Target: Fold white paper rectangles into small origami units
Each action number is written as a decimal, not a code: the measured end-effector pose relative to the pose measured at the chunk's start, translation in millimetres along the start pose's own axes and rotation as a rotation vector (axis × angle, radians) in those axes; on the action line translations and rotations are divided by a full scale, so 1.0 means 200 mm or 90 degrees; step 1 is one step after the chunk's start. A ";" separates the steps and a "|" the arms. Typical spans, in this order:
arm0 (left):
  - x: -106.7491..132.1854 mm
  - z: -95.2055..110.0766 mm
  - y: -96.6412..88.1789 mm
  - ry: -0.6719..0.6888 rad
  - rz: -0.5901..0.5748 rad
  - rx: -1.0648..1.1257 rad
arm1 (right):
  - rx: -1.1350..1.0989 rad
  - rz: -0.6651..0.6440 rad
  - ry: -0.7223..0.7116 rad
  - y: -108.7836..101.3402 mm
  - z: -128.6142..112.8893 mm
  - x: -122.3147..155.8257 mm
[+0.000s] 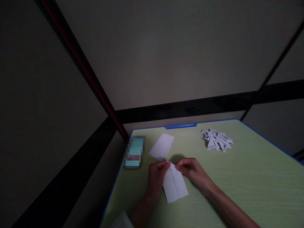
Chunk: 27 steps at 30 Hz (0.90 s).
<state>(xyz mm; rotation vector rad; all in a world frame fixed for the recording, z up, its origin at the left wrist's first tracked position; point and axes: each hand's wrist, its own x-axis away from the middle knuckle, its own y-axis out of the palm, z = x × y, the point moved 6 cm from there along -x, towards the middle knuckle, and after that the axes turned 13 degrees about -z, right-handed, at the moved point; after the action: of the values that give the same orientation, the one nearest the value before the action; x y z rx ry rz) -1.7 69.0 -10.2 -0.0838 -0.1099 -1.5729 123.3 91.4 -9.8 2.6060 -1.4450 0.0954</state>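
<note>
A white sheet of paper (175, 186) with a crease down its middle is held between my two hands, low in the view. My left hand (156, 177) pinches its upper left edge, thumb on top. On the other side, my right hand (191, 169) grips the upper right edge between thumb and fingers. The far end of the sheet narrows between the thumbs. Just beyond my hands, another white sheet (162, 145) lies flat on the table. The fingertips beneath the held paper are hidden.
The light green table (251, 177) has a blue rim and a blue groove (180, 126) at its far edge. A phone (135, 152) with a blurred screen lies at the left edge. Folded white paper pieces (217, 140) are piled at the back right. Dark-striped panels (180, 109) stand behind.
</note>
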 end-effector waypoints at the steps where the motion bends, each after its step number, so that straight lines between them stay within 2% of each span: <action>1: 0.00 0.00 0.00 -0.001 0.002 0.008 | 0.006 0.012 0.003 0.00 0.00 0.00; 6: 0.01 0.01 0.01 -0.024 0.014 0.038 | 0.062 0.062 -0.009 0.00 -0.02 0.01; 12: 0.01 -0.01 -0.01 -0.035 0.049 0.075 | 0.102 0.058 -0.041 0.03 -0.06 0.03; 17: 0.01 -0.05 0.00 -0.049 0.024 0.172 | 0.139 0.069 -0.053 0.03 -0.08 0.04; 24: -0.01 -0.04 0.03 -0.062 -0.076 0.036 | 0.128 0.081 -0.041 -0.01 -0.05 0.03; 27: -0.01 -0.04 0.02 -0.048 -0.082 0.029 | 0.098 0.068 -0.024 -0.01 -0.04 0.02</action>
<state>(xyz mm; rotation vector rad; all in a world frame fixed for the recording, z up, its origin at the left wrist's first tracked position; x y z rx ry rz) 2.9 70.4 -17.5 -0.1017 -0.2145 -1.6949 127.0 91.0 -0.8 2.6610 -1.6527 0.1768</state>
